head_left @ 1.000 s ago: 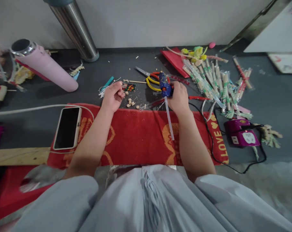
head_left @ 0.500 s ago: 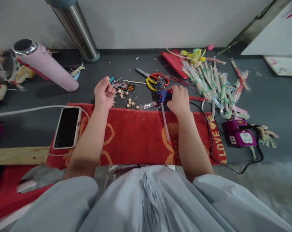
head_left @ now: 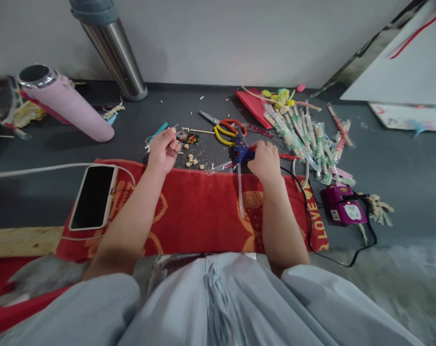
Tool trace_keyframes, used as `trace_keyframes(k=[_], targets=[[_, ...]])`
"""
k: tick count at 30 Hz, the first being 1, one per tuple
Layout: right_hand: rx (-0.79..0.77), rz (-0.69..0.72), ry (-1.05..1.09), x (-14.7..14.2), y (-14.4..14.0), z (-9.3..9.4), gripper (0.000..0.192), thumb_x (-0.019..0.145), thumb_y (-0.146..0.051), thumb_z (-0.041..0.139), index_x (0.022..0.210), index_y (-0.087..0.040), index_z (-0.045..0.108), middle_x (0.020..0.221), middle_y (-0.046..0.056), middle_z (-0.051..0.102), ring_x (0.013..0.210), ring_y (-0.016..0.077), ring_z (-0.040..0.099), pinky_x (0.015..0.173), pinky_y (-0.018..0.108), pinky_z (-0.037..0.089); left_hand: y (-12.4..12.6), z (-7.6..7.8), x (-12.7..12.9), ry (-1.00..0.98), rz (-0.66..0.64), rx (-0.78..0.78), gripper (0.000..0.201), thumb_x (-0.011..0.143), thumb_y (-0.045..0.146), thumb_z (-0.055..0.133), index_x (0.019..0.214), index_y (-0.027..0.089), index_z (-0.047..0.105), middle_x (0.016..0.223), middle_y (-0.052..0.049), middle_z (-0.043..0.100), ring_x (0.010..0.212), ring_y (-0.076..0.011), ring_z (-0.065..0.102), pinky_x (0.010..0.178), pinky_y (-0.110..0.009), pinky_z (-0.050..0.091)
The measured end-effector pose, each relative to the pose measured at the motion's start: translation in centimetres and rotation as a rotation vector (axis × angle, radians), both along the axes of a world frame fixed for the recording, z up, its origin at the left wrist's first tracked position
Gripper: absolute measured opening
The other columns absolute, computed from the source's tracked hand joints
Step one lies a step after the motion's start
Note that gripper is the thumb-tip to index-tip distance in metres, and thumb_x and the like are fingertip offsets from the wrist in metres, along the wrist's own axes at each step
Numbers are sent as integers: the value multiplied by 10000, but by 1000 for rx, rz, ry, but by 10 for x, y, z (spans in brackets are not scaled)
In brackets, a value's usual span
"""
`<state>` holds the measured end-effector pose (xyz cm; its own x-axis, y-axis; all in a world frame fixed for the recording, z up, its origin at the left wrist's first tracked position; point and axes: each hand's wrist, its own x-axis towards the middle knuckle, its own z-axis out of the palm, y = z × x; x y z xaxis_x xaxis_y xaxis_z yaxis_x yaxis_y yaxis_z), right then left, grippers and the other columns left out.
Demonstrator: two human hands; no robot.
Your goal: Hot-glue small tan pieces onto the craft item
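Observation:
My left hand [head_left: 163,151] is raised over the back edge of the red towel [head_left: 199,216]. Its thumb and fingers are pinched together. Something thin and pale shows at the fingertips, too small to name. Behind it lie a teal tool [head_left: 159,129] and a small patterned packet [head_left: 192,139]. My right hand [head_left: 264,162] is wrapped round the handle of a blue hot glue gun [head_left: 241,153]. A long clear glue stick [head_left: 240,197] juts from it towards me. Scissors with red and yellow handles [head_left: 223,133] lie just behind the glue gun.
Crumb-like wooden bits [head_left: 191,159] are scattered between my hands. Wrapped sticks [head_left: 311,134] pile up at right, near a purple box [head_left: 342,204] with a black cord. At left are a phone [head_left: 94,198] with a white cable, a pink bottle [head_left: 69,105] and a steel flask [head_left: 117,53].
My left hand has moved right, past the teal tool, towards the patterned packet. My right hand keeps its grip on the glue gun. The view has shifted a little.

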<state>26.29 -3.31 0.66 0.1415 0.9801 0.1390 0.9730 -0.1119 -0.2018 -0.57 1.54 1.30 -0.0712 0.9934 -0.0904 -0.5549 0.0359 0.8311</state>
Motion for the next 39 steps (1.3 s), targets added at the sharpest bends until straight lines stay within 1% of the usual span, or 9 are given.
trace_keyframes(k=[4,7,10,15,19,23,31,35,39], targets=[[-60,-27,-11,-1,-3,4,455,679,-42,509,1130,-71,559,1071,210,590,1044,338,529,893,428,414,-3,-3,6,-30,-100,-47,150,714,185,776,679,176,631,500,70,465,409,-7,372,424,-156,331],[-18,-52,-29,-4,-5,11,487,686,-51,506,1173,-57,533,1080,221,582,1050,349,529,904,444,405,-2,-7,6,-58,-142,-59,128,715,158,768,691,163,642,500,70,467,414,-7,388,426,-149,333],[43,-57,-10,-12,-3,21,406,747,-90,479,1147,-52,543,1071,220,594,1037,345,546,931,455,400,-1,-9,3,-104,-151,-83,152,690,153,782,679,155,631,502,72,474,417,-6,396,423,-141,333],[-27,5,-11,-34,18,40,291,822,-152,461,1069,-87,600,1071,214,631,1027,333,579,941,415,418,0,-8,1,-165,-134,-123,189,619,137,808,642,135,620,482,69,494,410,-6,402,413,-135,327],[-33,118,-91,-45,55,50,298,887,-158,378,1033,-80,626,1039,214,651,1038,327,586,932,409,425,0,-7,1,-152,-127,-164,211,595,146,818,611,131,608,494,58,519,410,-6,416,412,-140,324],[-53,215,-194,-42,108,52,336,887,-136,365,1034,-51,655,1069,234,662,1041,327,591,931,421,414,0,-5,2,-162,-131,-201,215,585,164,836,632,126,629,477,66,491,417,-5,420,429,-134,333],[-190,337,-358,-24,219,37,340,877,-133,433,1090,-74,691,1132,221,668,1055,285,601,854,356,415,3,-10,7,-144,-175,-235,286,490,220,887,672,119,691,516,42,548,416,-12,432,430,-164,337],[-245,346,-422,-21,247,26,334,881,-178,497,1143,-99,688,1156,212,665,1054,274,599,827,350,425,3,-10,8,-150,-200,-241,312,463,273,901,649,128,698,509,38,543,413,-19,432,435,-187,340],[-271,367,-437,-20,259,21,317,886,-175,511,1135,-109,695,1189,208,651,1078,274,594,839,360,432,2,-10,8,-146,-210,-248,268,497,258,887,642,137,697,504,40,527,415,-18,412,442,-202,338]])
